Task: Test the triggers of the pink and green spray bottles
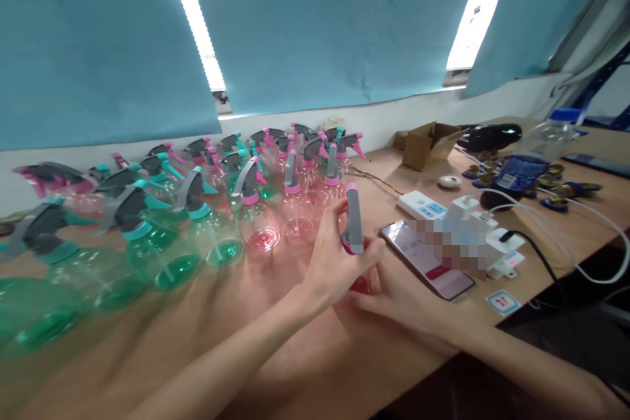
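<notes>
Both my hands are closed around one pink spray bottle (pixel 353 223) with a grey and pink trigger head, close to the table's front edge. Around its neck and head wraps my left hand (pixel 329 259). Lower down, my right hand (pixel 381 289) grips the body, and most of that body is hidden behind my fingers. Just beyond my left hand stand a pink spray bottle (pixel 299 216) and another pink spray bottle (pixel 258 226), both upright. Green spray bottles (pixel 214 236) with turquoise collars stand further left.
A lit phone (pixel 426 259) lies right of my hands, beside a white power strip (pixel 423 205) with plugs and cables. Behind are an open cardboard box (pixel 428 144), a white mouse-like object (pixel 449 182), a large clear bottle (pixel 529 151) and several gold-and-blue pieces (pixel 556 200). Blue blinds (pixel 335 26) cover the windows.
</notes>
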Demonstrator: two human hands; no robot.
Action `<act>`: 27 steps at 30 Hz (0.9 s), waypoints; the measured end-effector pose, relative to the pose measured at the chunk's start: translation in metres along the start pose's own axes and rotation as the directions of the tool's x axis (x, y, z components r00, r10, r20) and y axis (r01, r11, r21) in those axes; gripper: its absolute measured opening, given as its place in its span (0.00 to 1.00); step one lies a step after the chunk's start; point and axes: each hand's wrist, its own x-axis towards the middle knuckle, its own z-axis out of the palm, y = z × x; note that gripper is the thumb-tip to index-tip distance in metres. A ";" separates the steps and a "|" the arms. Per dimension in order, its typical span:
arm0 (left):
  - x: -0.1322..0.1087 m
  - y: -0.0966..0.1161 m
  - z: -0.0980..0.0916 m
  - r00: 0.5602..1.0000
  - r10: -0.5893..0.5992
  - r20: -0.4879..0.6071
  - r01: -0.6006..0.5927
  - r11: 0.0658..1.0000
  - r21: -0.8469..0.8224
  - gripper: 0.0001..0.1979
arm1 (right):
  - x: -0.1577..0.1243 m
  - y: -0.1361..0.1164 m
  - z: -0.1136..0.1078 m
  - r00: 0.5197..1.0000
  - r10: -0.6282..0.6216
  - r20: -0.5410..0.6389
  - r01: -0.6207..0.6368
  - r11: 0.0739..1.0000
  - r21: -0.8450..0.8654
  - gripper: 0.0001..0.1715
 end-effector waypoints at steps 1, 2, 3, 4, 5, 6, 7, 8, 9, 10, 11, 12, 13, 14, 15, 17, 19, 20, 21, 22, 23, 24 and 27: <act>0.000 -0.003 -0.001 1.000 0.024 0.013 -0.024 1.000 -0.005 0.35 | 0.001 0.000 -0.004 1.000 0.021 0.004 -0.021 0.999 0.037 0.35; -0.002 -0.007 -0.002 0.998 0.060 0.022 -0.060 0.998 -0.011 0.36 | 0.002 0.002 -0.008 0.999 0.036 0.007 -0.037 0.997 0.065 0.35; -0.004 -0.012 -0.005 0.995 0.098 0.030 -0.098 0.995 -0.003 0.36 | 0.004 0.005 -0.013 0.999 0.038 -0.003 -0.037 0.996 0.083 0.34; -0.007 -0.018 -0.007 0.991 0.129 0.033 -0.130 0.991 0.027 0.35 | 0.006 0.010 -0.018 0.999 0.048 -0.017 -0.047 0.995 0.090 0.34; -0.010 -0.025 -0.011 0.987 0.155 0.045 -0.157 0.985 0.063 0.35 | 0.008 0.016 -0.024 0.996 0.083 -0.039 -0.080 0.995 0.067 0.33; -0.014 -0.032 -0.014 0.985 0.164 0.057 -0.169 0.980 0.099 0.34 | 0.011 0.023 -0.032 0.992 0.107 -0.074 -0.105 0.994 0.029 0.31; -0.017 -0.040 -0.017 0.985 0.155 0.075 -0.164 0.977 0.137 0.32 | 0.016 0.032 -0.039 0.986 0.128 -0.107 -0.130 0.991 -0.017 0.32; -0.021 -0.047 -0.020 0.985 0.135 0.104 -0.153 0.970 0.189 0.30 | 0.021 0.040 -0.047 0.981 0.140 -0.136 -0.150 0.987 -0.064 0.33; -0.024 -0.054 -0.022 0.985 0.110 0.133 -0.141 0.959 0.247 0.28 | 0.027 0.049 -0.054 0.976 0.129 -0.173 -0.148 0.984 -0.102 0.35; -0.026 -0.061 -0.023 0.984 0.093 0.151 -0.136 0.944 0.300 0.27 | 0.034 0.057 -0.061 0.973 0.129 -0.190 -0.154 0.980 -0.127 0.37; -0.028 -0.067 -0.023 0.981 0.075 0.181 -0.134 0.930 0.343 0.26 | 0.041 0.065 -0.067 0.969 0.132 -0.207 -0.165 0.975 -0.148 0.39; -0.029 -0.073 -0.023 0.975 0.070 0.209 -0.146 0.916 0.373 0.26 | 0.049 0.073 -0.071 0.965 0.143 -0.218 -0.179 0.972 -0.155 0.40; -0.029 -0.077 -0.022 0.971 0.080 0.226 -0.167 0.904 0.394 0.26 | 0.056 0.081 -0.074 0.961 0.167 -0.222 -0.202 0.969 -0.145 0.41; -0.029 -0.081 -0.020 0.967 0.085 0.242 -0.182 0.893 0.411 0.25 | 0.063 0.088 -0.076 0.956 0.181 -0.232 -0.217 0.966 -0.141 0.42; -0.028 -0.083 -0.018 0.963 0.088 0.253 -0.193 0.884 0.425 0.25 | 0.068 0.094 -0.076 0.953 0.189 -0.237 -0.226 0.964 -0.140 0.42; -0.026 -0.083 -0.016 0.959 0.071 0.274 -0.193 0.872 0.450 0.24 | 0.078 0.105 -0.074 0.950 0.198 -0.240 -0.235 0.962 -0.136 0.44; -0.025 -0.081 -0.014 0.956 0.045 0.290 -0.183 0.864 0.468 0.23 | 0.084 0.112 -0.070 0.950 0.204 -0.237 -0.240 0.962 -0.133 0.43; -0.024 -0.079 -0.014 0.955 0.037 0.294 -0.179 0.862 0.473 0.23 | 0.087 0.114 -0.067 0.950 0.206 -0.235 -0.241 0.961 -0.134 0.43; -0.024 -0.078 -0.014 0.954 0.033 0.298 -0.178 0.861 0.476 0.23 | 0.088 0.116 -0.065 0.950 0.207 -0.234 -0.243 0.960 -0.138 0.42; -0.024 -0.076 -0.015 0.953 0.031 0.301 -0.179 0.860 0.477 0.22 | 0.090 0.118 -0.064 0.950 0.208 -0.234 -0.246 0.959 -0.143 0.42; -0.024 -0.076 -0.015 0.952 0.032 0.304 -0.180 0.861 0.476 0.22 | 0.091 0.119 -0.062 0.950 0.209 -0.234 -0.247 0.958 -0.148 0.43; -0.024 -0.075 -0.015 0.951 0.032 0.308 -0.183 0.862 0.474 0.22 | 0.092 0.121 -0.061 0.950 0.209 -0.233 -0.248 0.957 -0.154 0.43; -0.024 -0.076 -0.015 0.949 0.044 0.313 -0.193 0.865 0.463 0.22 | 0.093 0.125 -0.060 0.952 0.205 -0.228 -0.245 0.956 -0.163 0.44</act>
